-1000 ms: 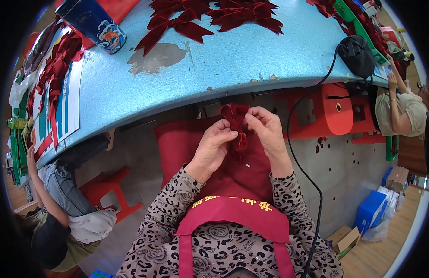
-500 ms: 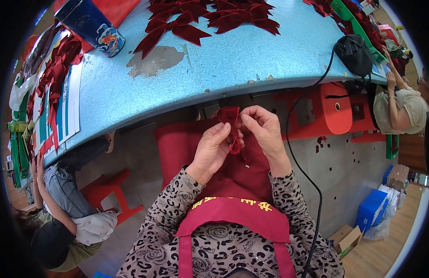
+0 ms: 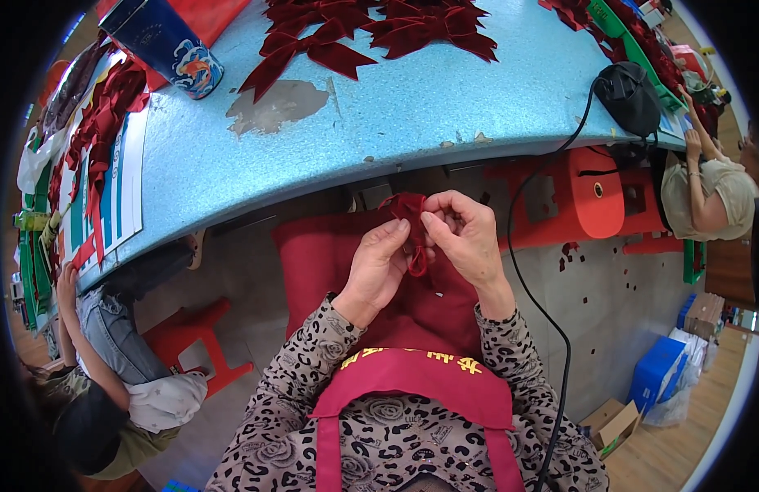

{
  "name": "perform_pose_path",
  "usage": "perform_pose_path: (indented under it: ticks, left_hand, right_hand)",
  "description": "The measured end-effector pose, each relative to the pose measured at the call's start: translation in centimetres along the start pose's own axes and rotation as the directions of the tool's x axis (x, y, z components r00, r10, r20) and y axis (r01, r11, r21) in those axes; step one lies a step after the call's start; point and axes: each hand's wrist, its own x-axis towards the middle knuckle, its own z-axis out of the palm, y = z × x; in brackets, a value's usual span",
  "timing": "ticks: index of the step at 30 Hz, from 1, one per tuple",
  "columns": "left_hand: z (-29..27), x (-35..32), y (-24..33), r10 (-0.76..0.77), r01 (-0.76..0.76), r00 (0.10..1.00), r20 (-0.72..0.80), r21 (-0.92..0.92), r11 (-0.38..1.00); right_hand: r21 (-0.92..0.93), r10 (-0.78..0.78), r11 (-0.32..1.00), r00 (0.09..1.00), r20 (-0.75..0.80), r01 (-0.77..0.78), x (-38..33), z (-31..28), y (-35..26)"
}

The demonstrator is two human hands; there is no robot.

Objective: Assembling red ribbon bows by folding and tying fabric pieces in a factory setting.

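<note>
A dark red velvet ribbon (image 3: pixel 408 205) is gathered up between my two hands, over the lap of my red apron (image 3: pixel 314 254). My left hand (image 3: pixel 378 261) pinches it from the left, thumb on top. From the right, my right hand (image 3: pixel 468 238) grips it with thumb and bent fingers. A looped part of the ribbon hangs below the fingers. The folds between my fingertips are partly hidden. Several finished red velvet bows (image 3: pixel 314 53) lie on the blue table (image 3: pixel 396 115) ahead of me.
A dark blue tumbler (image 3: pixel 170 49) stands at the table's left, near heaped red ribbons (image 3: pixel 105 115). At the right sits a black pouch (image 3: pixel 629 97) with a cable (image 3: pixel 519 197) running down beside me. Red stools (image 3: pixel 195 340) flank me. Co-workers sit at both sides.
My right hand has come in slightly lower and closer to my left, its fingers curling more around the ribbon. The left hand stays nearly in place. The left co-worker's hands have shifted.
</note>
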Motion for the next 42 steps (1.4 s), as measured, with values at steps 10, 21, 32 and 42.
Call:
perform_pose_path:
  ticks: [10,21,32,42]
  left_hand:
    - [0.0,0.2,0.3,0.055,-0.052,0.996,-0.068,0.051,0.997]
    - [-0.5,0.7,0.0,0.109,-0.143,0.97,-0.218,-0.146,0.979]
    - [-1.8,0.2,0.4,0.142,-0.151,0.966,-0.215,-0.027,0.988]
    - [-2.1,0.0,1.4,0.136,-0.151,0.947,-0.291,-0.029,0.988]
  right_hand:
    - [-0.319,-0.139,0.94,0.99,-0.034,0.121,0.8,0.6,-0.4]
    - [0.382,0.264,0.91,0.935,-0.239,-0.159,0.6,3.2,2.1]
    - [-0.208,-0.098,0.974,0.995,0.001,0.096,1.6,2.2,2.6]
    - [0.288,0.129,0.952,0.988,-0.086,-0.099,1.9,3.8,2.9]
